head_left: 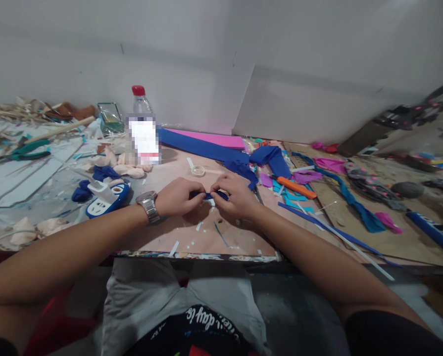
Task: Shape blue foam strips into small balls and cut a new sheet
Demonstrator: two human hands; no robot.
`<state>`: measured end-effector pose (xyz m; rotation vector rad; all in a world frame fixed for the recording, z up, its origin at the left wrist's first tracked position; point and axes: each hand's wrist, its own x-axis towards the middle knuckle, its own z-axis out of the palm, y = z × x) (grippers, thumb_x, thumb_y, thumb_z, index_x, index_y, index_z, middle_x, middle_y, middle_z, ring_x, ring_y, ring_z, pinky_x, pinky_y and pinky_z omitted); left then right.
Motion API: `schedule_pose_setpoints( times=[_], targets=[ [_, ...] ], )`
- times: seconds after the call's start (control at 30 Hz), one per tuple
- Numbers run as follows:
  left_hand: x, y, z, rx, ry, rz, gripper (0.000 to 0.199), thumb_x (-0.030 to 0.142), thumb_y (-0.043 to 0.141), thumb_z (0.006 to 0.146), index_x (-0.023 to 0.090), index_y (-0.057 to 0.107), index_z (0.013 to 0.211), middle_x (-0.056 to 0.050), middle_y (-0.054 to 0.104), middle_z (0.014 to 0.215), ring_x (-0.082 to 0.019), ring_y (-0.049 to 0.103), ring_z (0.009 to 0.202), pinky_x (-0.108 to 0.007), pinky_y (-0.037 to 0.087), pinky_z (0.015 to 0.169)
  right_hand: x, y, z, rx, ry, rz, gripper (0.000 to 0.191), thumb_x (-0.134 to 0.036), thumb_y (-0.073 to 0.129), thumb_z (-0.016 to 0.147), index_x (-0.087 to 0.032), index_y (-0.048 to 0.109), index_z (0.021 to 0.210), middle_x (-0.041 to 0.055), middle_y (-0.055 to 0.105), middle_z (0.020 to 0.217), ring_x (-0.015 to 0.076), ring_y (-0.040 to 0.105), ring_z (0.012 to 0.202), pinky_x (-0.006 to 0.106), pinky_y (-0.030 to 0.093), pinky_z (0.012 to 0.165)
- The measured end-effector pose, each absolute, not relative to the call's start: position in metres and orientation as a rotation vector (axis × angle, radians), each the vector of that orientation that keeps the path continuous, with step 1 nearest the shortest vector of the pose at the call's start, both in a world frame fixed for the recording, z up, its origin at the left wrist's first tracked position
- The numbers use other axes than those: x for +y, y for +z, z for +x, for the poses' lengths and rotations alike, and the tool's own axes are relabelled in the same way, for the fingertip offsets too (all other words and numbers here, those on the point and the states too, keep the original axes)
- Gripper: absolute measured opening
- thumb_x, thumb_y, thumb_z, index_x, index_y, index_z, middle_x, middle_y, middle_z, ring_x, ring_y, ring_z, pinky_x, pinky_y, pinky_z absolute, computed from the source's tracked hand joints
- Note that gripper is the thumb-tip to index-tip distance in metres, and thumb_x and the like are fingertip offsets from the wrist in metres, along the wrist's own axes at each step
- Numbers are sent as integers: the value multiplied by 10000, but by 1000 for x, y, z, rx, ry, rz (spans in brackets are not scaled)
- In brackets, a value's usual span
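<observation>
Over the cluttered table here, left hand and right hand, close together, both pinch a dark-blue strip; tape ring just beyond, orange cutter off right.

White script lettering runs across the dark shirt at the bottom edge; one word looks like "day", while the rest is too curved and cut off to read surely. Any writing on the bright screen is lost to pixelation, and the wristwatch dial is too small to read.
</observation>
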<state>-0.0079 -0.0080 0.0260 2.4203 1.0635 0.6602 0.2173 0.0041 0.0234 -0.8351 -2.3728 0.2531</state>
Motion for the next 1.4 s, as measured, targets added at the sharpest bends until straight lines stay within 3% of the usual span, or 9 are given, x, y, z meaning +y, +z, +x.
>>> schedule_pose_setpoints(
  times=[0.13, 0.27, 0.37, 0.73, 1.13, 1.27, 1.4],
  targets=[
    [-6, 27, -8, 1116, 638, 2400, 276, 301, 528, 973, 174, 752, 871, -27, 722, 717, -129, 566, 602, -267, 342, 626, 6, 24, 219, -2392, 171, -913, 75, -205, 648, 912, -198, 723, 906, 45, 762, 892, 234, 639, 929, 418, 373, 895],
    [-3, 25, -7, 1229, 581, 2432, 282, 291, 516, 981, 183, 759, 888, -46, 746, 754, -148, 591, 631, -282, 330, 630, 5, 25, 221, -2409, -57, -1081, 155, -269, 655, 951, -224, 728, 1080, 60, 791, 1075, 277, 624, 1039, 496, 271, 982],
    [-3, 23, -6, 1304, 552, 2462, 275, 273, 519, 971, 196, 777, 916, -60, 767, 791, -171, 618, 666, -294, 326, 629, 2, 27, 222, -2403, -200, -1107, 175, -264, 625, 975, -224, 727, 1111, 67, 785, 1124, 287, 604, 1070, 510, 243, 997],
    [-6, 21, -5, 1200, 572, 2511, 293, 312, 513, 993, 198, 779, 945, -56, 767, 801, -161, 622, 669, -284, 338, 631, -1, 21, 215, -2506, 58, -971, 121, -291, 674, 960, -214, 763, 988, 49, 804, 964, 226, 683, 930, 430, 332, 929],
    [-5, 24, -5, 1019, 602, 1950, 168, 240, 563, 886, 156, 692, 817, -28, 733, 740, -141, 640, 653, -235, 446, 599, 2, 23, 216, -2393, 144, -858, 98, -266, 692, 919, -223, 779, 930, 55, 787, 865, 223, 674, 855, 404, 401, 874],
    [-4, 25, -4, 964, 580, 1647, 218, 282, 573, 919, 145, 654, 769, -19, 682, 629, -119, 614, 559, -217, 451, 549, 3, 22, 216, -2372, 103, -783, 88, -248, 693, 920, -227, 778, 918, 42, 790, 854, 214, 678, 847, 413, 398, 900],
    [-2, 24, -4, 925, 589, 1620, 358, 372, 526, 996, 138, 653, 757, -50, 693, 647, -110, 611, 554, -220, 463, 555, 2, 23, 216, -2377, 86, -792, 95, -239, 681, 924, -239, 774, 902, 38, 798, 861, 222, 685, 874, 426, 390, 915]
  ],
)
